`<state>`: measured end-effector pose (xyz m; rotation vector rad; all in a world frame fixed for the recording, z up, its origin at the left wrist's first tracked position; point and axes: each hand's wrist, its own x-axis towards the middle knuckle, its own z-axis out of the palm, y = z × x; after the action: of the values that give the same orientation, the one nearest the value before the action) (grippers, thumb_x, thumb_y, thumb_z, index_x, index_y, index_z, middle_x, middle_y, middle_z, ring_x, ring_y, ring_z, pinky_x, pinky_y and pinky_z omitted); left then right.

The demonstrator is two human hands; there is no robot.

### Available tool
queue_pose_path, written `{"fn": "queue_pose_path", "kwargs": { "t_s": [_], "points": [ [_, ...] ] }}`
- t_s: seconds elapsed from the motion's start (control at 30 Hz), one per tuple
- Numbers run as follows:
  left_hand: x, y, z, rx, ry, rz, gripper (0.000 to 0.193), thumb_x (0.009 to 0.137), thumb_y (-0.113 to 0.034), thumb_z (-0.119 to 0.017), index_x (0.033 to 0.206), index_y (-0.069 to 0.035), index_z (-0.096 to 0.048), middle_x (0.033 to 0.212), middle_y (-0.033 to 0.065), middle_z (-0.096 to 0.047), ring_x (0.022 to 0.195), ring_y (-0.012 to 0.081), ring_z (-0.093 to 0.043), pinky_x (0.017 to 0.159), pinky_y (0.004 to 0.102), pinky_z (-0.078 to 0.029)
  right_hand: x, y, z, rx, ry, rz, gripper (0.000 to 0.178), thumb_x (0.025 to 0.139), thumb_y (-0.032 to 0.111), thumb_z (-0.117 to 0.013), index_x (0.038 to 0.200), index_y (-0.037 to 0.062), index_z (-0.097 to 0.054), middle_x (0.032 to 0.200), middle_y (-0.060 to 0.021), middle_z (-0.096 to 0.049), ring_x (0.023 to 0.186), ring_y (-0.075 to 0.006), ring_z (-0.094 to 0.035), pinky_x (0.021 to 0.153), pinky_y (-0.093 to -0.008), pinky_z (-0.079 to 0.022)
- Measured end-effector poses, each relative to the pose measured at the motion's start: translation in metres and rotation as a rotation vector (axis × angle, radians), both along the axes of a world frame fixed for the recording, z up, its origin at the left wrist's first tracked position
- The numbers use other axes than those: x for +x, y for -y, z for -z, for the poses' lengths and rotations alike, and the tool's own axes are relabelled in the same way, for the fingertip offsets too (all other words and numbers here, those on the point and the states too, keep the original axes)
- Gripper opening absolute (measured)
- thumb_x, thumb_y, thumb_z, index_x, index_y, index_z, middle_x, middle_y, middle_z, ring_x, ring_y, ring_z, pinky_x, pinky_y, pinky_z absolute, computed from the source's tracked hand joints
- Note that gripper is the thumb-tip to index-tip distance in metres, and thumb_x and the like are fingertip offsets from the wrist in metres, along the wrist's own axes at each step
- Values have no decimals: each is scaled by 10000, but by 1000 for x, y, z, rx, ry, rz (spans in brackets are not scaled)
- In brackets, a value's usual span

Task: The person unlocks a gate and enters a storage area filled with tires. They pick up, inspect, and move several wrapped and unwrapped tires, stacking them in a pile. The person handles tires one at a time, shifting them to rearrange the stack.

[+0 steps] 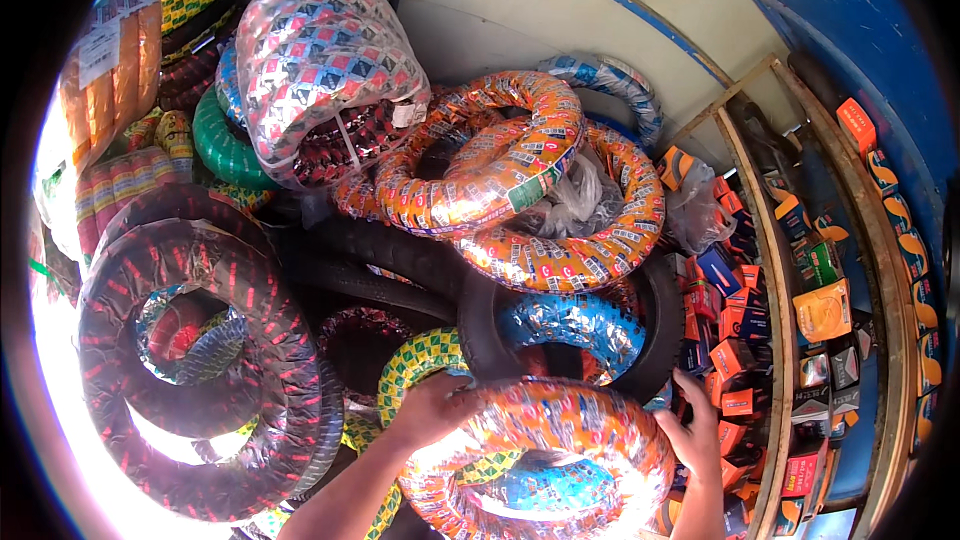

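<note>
Orange-patterned, plastic-wrapped ring-shaped tire (pixel 560 408) at lower centre has the left hand (pixel 440 410) curled onto its upper-left rim and the right hand (pixel 696 432), thumb and 1 finger spread, at its right edge, grip unclear, with 1 bare black rubber tire (pixel 655 335) just beyond.

I get two bare hands on my feed, left hand (pixel 440 410) and right hand (pixel 698 432). Left forearm (pixel 350 488) is bare as far as my view runs, long, narrowing toward the wrist. Right forearm (pixel 700 505), also bare, shows me only a short length. I can make out the right thumb (pixel 671 425) as a separate shape; left fingers partly hidden. Nails too small to call.
</note>
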<state>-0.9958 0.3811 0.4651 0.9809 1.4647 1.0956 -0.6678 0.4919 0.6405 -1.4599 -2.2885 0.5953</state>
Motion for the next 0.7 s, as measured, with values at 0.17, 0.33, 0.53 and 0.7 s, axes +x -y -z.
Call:
{"fn": "queue_pose_path", "kwargs": {
  "t_s": [0.17,0.33,0.53,0.7],
  "points": [
    [15,3,-8,56,-205,172,552,798,-424,-706,1171,-27,-614,1190,182,-606,1148,336,-543,983,417,-419,-14,-42,27,20,94,-33,559,787,288,-740,1211,-19,-545,1271,-196,-524,1198,-340,-496,1012,-402,-384],
    [21,1,-11,2,-187,161,581,809,-421,-698,1225,-32,-579,1210,194,-590,1156,340,-541,999,414,-413,-13,-88,62,329,236,-83,490,785,298,-732,1150,10,-578,1316,-182,-475,1210,-379,-439,1018,-464,-348],
    [5,-86,-23,383,-529,-93,557,737,-323,-748,1162,-9,-573,1093,186,-602,1082,373,-548,926,419,-454,4,-127,93,477,137,103,420,788,241,-730,1119,19,-595,1320,-192,-472,1216,-386,-424,1031,-471,-339],
    [25,-201,-60,471,-764,56,884,669,-376,-782,1365,-3,-386,1298,191,-482,1214,379,-454,1027,443,-379,6,-130,99,493,6,221,422,791,202,-724,1136,7,-579,1302,-207,-480,1215,-378,-433,1039,-451,-343]
  ]
}}
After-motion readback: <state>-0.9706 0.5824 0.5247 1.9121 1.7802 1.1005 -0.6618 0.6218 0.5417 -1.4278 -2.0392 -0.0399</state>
